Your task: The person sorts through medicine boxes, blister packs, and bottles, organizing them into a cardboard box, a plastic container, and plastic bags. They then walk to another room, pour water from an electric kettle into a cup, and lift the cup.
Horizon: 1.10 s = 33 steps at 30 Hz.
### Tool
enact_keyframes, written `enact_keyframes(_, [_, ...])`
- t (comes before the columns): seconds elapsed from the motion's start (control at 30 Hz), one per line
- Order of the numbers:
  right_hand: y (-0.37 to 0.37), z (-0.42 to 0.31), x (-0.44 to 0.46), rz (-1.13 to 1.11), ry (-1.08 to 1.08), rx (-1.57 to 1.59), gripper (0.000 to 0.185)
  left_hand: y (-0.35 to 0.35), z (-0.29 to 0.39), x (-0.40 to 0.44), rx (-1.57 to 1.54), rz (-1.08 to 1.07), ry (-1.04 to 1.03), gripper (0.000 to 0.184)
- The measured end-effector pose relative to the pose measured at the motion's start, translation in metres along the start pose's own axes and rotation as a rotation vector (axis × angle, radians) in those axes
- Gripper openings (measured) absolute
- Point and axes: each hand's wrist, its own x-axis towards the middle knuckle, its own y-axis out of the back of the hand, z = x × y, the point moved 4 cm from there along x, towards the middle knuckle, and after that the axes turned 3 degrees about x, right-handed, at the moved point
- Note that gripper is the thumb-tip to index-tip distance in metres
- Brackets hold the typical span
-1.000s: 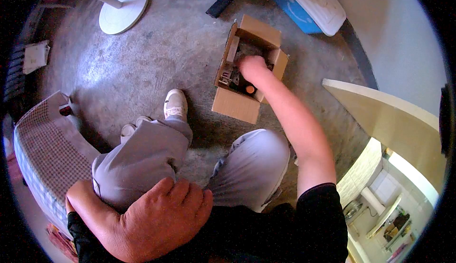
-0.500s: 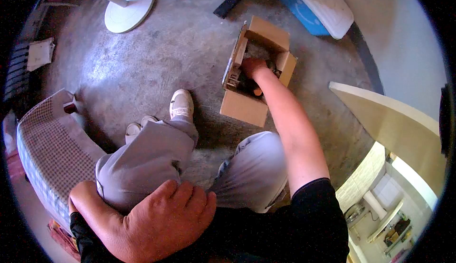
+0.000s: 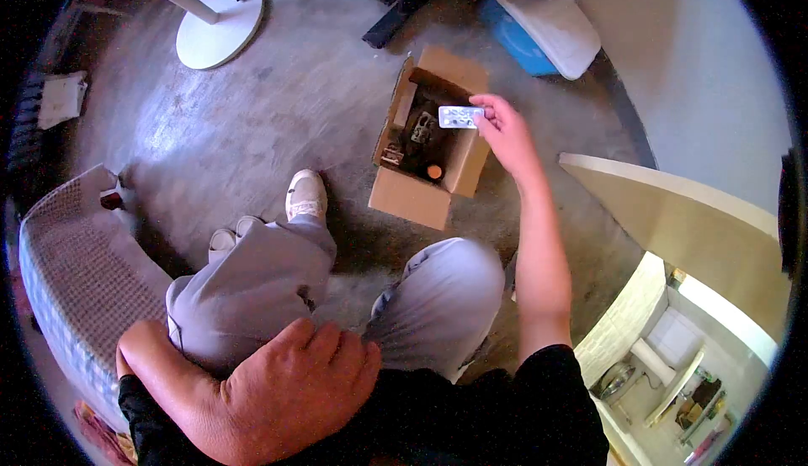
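Blister pack (image 3: 455, 118) now visible in right hand (image 3: 511, 140), raised out of carton (image 3: 410, 198).

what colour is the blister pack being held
The blister pack looks silvery white in the head view.

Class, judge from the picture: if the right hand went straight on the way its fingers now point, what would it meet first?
Probably the far flap of the cardboard box; depth is unclear, so the right hand, holding the small silvery pack, might pass above it.
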Motion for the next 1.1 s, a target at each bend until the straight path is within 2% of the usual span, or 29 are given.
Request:
enact_keyframes(0.2, [0.003,-0.021,-0.051,0.101,-0.097,0.141,0.026,0.002,-0.002,0.001,0.003,-0.033,0.015,0.131])
enact_keyframes(0.37, [-0.010,-0.027,-0.084,0.130,-0.119,0.989,0.025,0.011,-0.002,0.002,-0.093,-0.116,0.064,0.135])
enact_keyframes(0.4, [-0.012,-0.034,-0.087,0.163,-0.138,1.048,0.025,0.014,-0.003,0.002,-0.106,-0.155,0.079,0.136])
enact_keyframes(0.5, [-0.013,-0.040,-0.093,0.246,-0.179,1.169,0.023,0.052,-0.004,-0.014,-0.180,-0.071,0.124,0.137])
enact_keyframes(0.63, [-0.012,-0.019,-0.093,0.289,-0.252,1.126,0.020,-0.017,-0.009,0.001,0.098,0.000,0.025,0.134])
enact_keyframes(0.7, [-0.011,-0.014,-0.093,0.311,-0.293,1.076,0.022,-0.011,-0.006,-0.001,-0.215,0.147,0.037,0.134])
enact_keyframes(0.73, [-0.012,-0.013,-0.092,0.330,-0.299,1.050,0.022,0.006,0.000,-0.008,-0.598,0.274,0.076,0.134])
enact_keyframes(0.8, [-0.012,-0.010,-0.092,0.336,-0.299,1.018,0.022,0.019,0.001,-0.007,-0.561,0.228,0.083,0.134])
enact_keyframes(0.83, [-0.013,-0.008,-0.092,0.324,-0.292,1.012,0.022,0.017,0.000,-0.002,-0.140,0.056,0.051,0.134])
enact_keyframes(0.9, [-0.013,-0.007,-0.093,0.311,-0.285,0.999,0.021,0.006,-0.006,0.002,0.246,-0.114,-0.008,0.133])
enact_keyframes(1.07, [-0.015,-0.004,-0.092,0.295,-0.286,1.006,0.021,-0.029,-0.008,0.003,0.109,0.016,-0.015,0.128])
enact_keyframes(1.1, [-0.015,-0.004,-0.092,0.296,-0.288,1.003,0.021,-0.025,-0.007,0.004,0.255,0.083,0.060,0.130])
